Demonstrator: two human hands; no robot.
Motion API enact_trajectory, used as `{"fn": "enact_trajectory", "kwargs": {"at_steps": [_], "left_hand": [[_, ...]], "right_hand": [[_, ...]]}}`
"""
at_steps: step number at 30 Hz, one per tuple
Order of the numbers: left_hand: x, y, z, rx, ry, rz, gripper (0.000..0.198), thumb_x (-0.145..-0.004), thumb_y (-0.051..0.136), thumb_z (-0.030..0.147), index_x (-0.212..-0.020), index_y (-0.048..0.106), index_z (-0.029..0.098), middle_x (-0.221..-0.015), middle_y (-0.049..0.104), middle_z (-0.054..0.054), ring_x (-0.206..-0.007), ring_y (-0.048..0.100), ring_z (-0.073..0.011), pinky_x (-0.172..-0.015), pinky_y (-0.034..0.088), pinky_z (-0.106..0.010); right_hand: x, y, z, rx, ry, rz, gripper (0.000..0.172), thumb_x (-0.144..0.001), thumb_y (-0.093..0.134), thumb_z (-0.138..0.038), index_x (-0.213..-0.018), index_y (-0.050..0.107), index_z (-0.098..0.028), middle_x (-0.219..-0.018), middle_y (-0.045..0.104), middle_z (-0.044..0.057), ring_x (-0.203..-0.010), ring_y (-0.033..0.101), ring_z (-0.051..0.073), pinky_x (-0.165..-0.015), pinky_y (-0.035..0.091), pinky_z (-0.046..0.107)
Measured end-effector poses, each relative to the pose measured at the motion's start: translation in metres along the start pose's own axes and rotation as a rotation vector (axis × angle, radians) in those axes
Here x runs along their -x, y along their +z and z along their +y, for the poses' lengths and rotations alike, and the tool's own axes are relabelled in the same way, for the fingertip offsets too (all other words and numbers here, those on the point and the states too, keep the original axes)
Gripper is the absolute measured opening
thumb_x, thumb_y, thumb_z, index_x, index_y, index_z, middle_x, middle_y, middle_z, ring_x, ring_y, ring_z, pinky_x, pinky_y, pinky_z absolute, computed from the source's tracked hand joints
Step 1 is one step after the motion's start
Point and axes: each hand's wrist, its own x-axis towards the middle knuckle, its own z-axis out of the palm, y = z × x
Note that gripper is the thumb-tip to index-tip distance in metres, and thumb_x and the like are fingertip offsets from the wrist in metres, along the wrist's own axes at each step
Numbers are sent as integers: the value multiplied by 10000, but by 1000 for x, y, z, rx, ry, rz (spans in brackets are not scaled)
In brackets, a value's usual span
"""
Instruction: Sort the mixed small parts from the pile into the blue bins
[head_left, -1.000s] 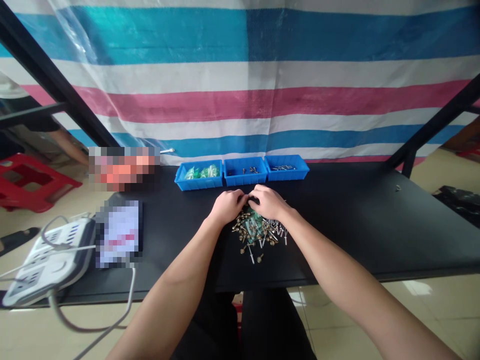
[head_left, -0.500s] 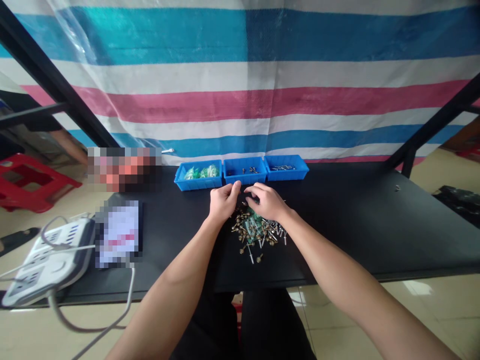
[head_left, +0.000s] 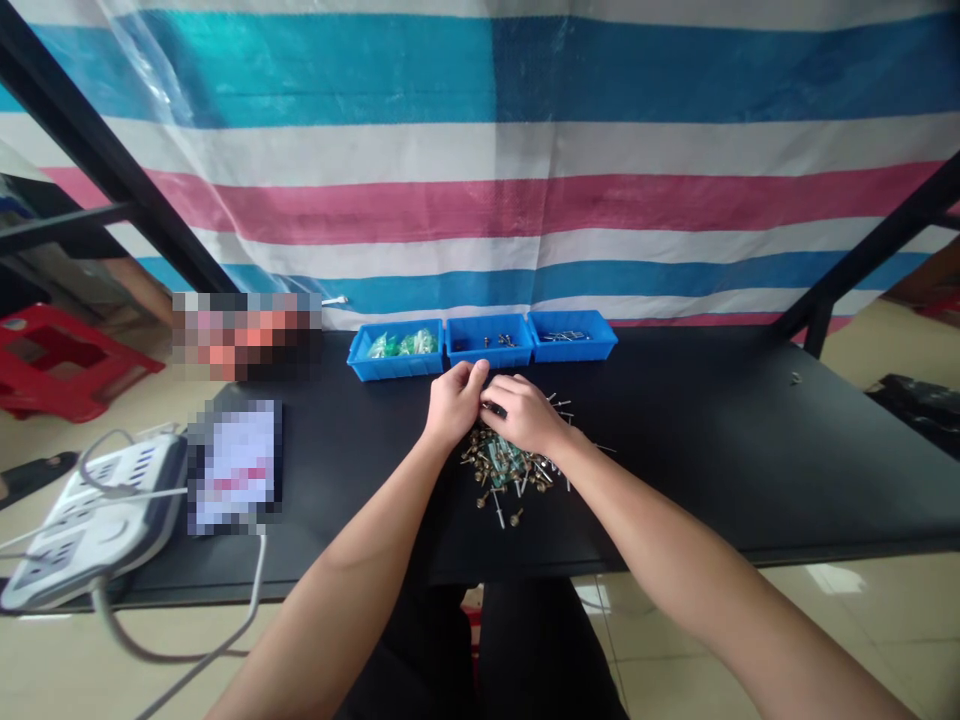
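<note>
Fasteners (head_left: 504,460) partly in blue bins (head_left: 511,356) by surface's (head_left: 712,440) far edge, many left heaped nearer; left hand (head_left: 454,402), right hand (head_left: 528,414) adjoin, fingers curled, grip unclear.

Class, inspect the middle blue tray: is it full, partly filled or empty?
Partly filled: the tray holds a few small metal pieces, its bottom showing around them.

Bare forearms (head_left: 349,575), bare fingers (head_left: 478,376), and black legwear (head_left: 547,650), apparently trousers.

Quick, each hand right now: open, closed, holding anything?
Left hand: curled closed; contents, if any, hidden.
Right hand: fingers bent toward the left; grip cannot be told.
</note>
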Motion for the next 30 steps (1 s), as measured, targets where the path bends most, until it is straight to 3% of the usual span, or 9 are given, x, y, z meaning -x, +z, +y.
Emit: {"fn": "enact_trajectory", "kwargs": {"at_steps": [6,11,15,22,27,30], "left_hand": [[2,0,3,32,15,3,441,-885,444,539,-700,581,163,-580,520,21,-555,453,-103,-539,353,-227],[1,-2,-2,144,44,-81,360,-861,507,486,-737,601,162,-590,541,20,-538,459,-102,-531,369,-223],[-1,-3,-6,143,93,-153,272,-827,573,403,-896,660,156,-652,593,5,-546,469,-106,-525,370,-227],[-1,-3,-6,118,107,-139,263,-791,614,364,-931,677,151,-801,674,-43,-639,549,-129,-605,433,-248],[-1,-4,-4,53,108,-90,233,-786,606,351,-909,661,160,-773,660,-28,-630,544,-125,-585,422,-240],[-1,-4,-3,39,116,-61,207,-790,595,331,-893,645,158,-784,656,-29,-648,548,-125,-595,422,-237]], "right_hand": [[1,1,-2,-44,4,79,144,-850,538,-179,-727,611,-185,-710,634,21,-691,561,152,-689,358,301],[2,-1,6,-64,177,217,177,-858,559,-245,-699,623,-198,-695,638,13,-692,569,151,-702,366,309],[3,-2,13,-85,290,293,175,-855,561,-254,-698,620,-202,-693,622,7,-674,557,147,-691,386,301],[2,1,15,-109,256,317,169,-864,524,-241,-718,600,-204,-708,619,28,-728,560,178,-776,436,330],[3,2,16,-138,282,302,166,-870,502,-252,-910,651,-194,-814,665,61,-816,594,205,-809,477,362],[4,3,15,-197,271,273,310,-842,527,-250,-1133,615,-194,-940,690,72,-848,612,208,-783,513,361]]}}
